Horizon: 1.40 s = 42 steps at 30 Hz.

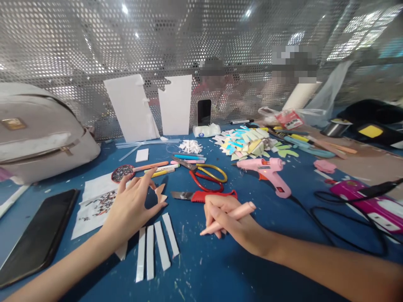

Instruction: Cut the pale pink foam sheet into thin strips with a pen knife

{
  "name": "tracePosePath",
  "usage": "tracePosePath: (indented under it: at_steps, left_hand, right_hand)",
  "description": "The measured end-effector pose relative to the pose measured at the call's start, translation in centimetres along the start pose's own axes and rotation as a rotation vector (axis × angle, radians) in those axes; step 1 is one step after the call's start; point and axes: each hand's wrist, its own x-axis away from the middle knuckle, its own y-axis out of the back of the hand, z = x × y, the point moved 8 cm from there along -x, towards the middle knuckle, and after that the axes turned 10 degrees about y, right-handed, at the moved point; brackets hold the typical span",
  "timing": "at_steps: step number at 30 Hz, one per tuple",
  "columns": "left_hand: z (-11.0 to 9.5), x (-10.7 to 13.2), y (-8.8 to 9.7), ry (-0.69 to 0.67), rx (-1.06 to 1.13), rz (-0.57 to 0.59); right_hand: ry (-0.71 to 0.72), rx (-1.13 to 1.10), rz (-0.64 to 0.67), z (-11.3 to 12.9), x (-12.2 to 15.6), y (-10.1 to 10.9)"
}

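Observation:
My right hand (231, 216) is closed around a peach-coloured marker (245, 209), its tip pointing down and left just above the blue table. My left hand (134, 201) hovers with thumb and fingers apart. Beside its fingertips lie small peach-coloured pointed pieces (161, 193); whether the fingers touch them I cannot tell. Several white strips (150, 251) are laid side by side below this hand. Between the hands is a red-handled utility knife (201, 196) with its blade out, and behind it scissors (206, 174) with red and yellow handles lie spread.
A pink glue gun (266, 170) lies at right, its black cord running to a magenta power strip (371, 205). Behind are a heap of coloured scraps (248, 140) and several markers (162, 170). At left are a dark phone (37, 235), a paper with beads (94, 205) and a backpack (40, 130).

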Motion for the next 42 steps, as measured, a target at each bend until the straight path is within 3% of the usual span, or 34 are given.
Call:
tracePosePath:
  at_steps: [5,12,20,25,32,37,40,42]
  left_hand:
    - [-1.2,0.2,1.1,-0.090,-0.039,-0.028]
    - [-4.7,2.9,3.5,-0.255,-0.080,-0.086]
    - [-3.9,3.2,2.5,-0.201,0.000,-0.003]
    - [-6.3,5.2,2.1,-0.292,-0.018,0.010]
    - [-7.3,6.1,1.0,-0.257,0.130,0.126]
    - [-7.3,5.6,2.1,-0.304,0.230,0.036]
    - [-6.8,5.2,2.8,-0.274,0.316,0.051]
    - [-7.2,5.7,3.2,-0.335,0.358,0.071]
  right_hand:
    - [-0.007,0.012,0.015,0.0,0.0,-0.1]
    - [-0.027,-0.004,0.022,0.0,-0.1,-0.1]
    - [-0.041,0.002,0.034,0.1,0.0,-0.1]
    - [-0.029,-0.009,0.037,0.3,-0.1,-0.1]
    - [-0.039,-0.071,0.065,0.3,0.0,-0.4]
    - [-0.046,-0.072,0.085,0.3,0.2,-0.5]
    - [-0.037,-0.063,0.085,0.3,0.1,-0.6]
    - [-0.041,-0.055,0.085,0.4,0.0,-0.6]
